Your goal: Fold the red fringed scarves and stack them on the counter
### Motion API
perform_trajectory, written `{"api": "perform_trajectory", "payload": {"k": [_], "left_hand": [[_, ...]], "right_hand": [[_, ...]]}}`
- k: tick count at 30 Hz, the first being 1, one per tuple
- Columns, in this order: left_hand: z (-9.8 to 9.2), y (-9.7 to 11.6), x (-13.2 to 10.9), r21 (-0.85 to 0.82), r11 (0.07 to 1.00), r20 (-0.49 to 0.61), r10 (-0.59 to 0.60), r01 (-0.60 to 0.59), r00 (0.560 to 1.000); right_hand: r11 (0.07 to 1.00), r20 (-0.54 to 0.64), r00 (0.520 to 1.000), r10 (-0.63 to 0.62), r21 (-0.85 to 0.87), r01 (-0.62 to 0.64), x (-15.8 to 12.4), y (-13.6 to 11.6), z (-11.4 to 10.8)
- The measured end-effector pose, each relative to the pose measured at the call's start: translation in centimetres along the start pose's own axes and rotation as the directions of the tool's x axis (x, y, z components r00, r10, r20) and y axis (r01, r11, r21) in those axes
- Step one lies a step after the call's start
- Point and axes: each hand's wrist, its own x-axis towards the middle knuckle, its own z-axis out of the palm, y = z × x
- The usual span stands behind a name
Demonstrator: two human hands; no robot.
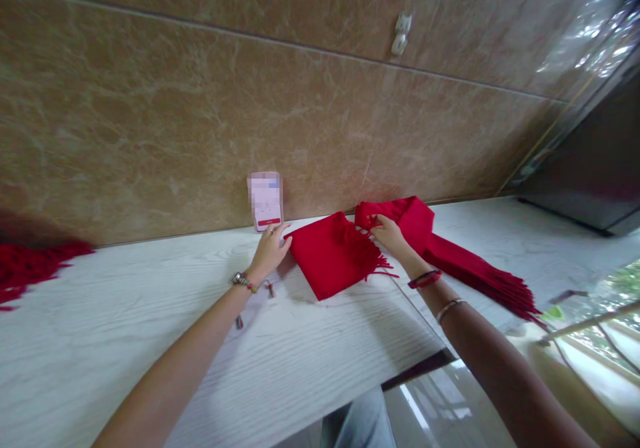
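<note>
A red fringed scarf (pixel 327 255) lies folded into a square on the pale wooden table (pixel 150 315), close to the wall. My left hand (pixel 270 248) rests flat at the folded scarf's left edge, fingers stretched out. My right hand (pixel 387 231) pinches red fabric at the folded scarf's right side, where a second red scarf (pixel 450 251) begins. That scarf runs to the right along the table and its fringe (pixel 510 295) hangs past the table's corner.
A phone (pixel 266 201) leans upright against the brown marble wall behind my left hand. More red fringed cloth (pixel 30 265) lies at the far left edge. A dark cabinet (pixel 595 168) stands at the right. The table's front edge runs diagonally above my lap.
</note>
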Motion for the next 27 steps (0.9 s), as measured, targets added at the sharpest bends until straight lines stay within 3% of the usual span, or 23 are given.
{"api": "perform_trajectory", "payload": {"k": [2,4,6,7,9,12,16,20,24,27], "left_hand": [[0.6,1.8,-0.8,0.162,0.972,0.011,0.171,-0.17,0.985],[1.5,3.2,-1.6,0.284,0.917,0.106,0.26,-0.28,0.96],[2.3,3.8,-2.4,0.352,0.891,0.234,0.213,-0.287,0.949],[2.6,3.8,-2.7,0.377,0.886,0.295,0.162,-0.27,0.942],[2.9,3.4,-3.0,0.414,0.877,0.393,0.069,-0.243,0.917],[2.7,2.8,-2.9,0.439,0.863,0.462,0.021,-0.249,0.887],[2.3,2.8,-2.6,0.458,0.849,0.475,0.017,-0.264,0.88],[1.4,3.3,-2.6,0.413,0.828,0.476,0.158,-0.379,0.865],[-0.1,3.5,-2.6,0.256,0.757,0.502,0.427,-0.601,0.752],[-0.7,3.5,-2.6,0.188,0.688,0.529,0.531,-0.701,0.662]], "right_hand": [[0.987,-0.01,0.988,-0.156,-0.03,0.156,-0.2,-1.1,0.2],[0.907,0.082,0.911,-0.405,-0.087,0.412,-1.0,-2.5,0.6],[0.773,0.274,0.779,-0.564,-0.156,0.615,-2.0,-3.7,1.4],[0.724,0.364,0.737,-0.57,-0.201,0.659,-2.6,-4.1,1.9],[0.673,0.485,0.708,-0.513,-0.285,0.683,-3.4,-4.4,2.7],[0.678,0.531,0.712,-0.46,-0.308,0.667,-3.8,-3.8,3.3],[0.681,0.531,0.691,-0.49,-0.262,0.684,-3.4,-3.0,3.2],[0.696,0.544,0.703,-0.457,-0.274,0.664,-2.9,-2.7,2.6],[0.718,0.466,0.788,-0.403,-0.372,0.588,-2.8,-2.1,1.7],[0.721,0.394,0.84,-0.373,-0.447,0.53,-2.9,-2.1,1.0]]}}
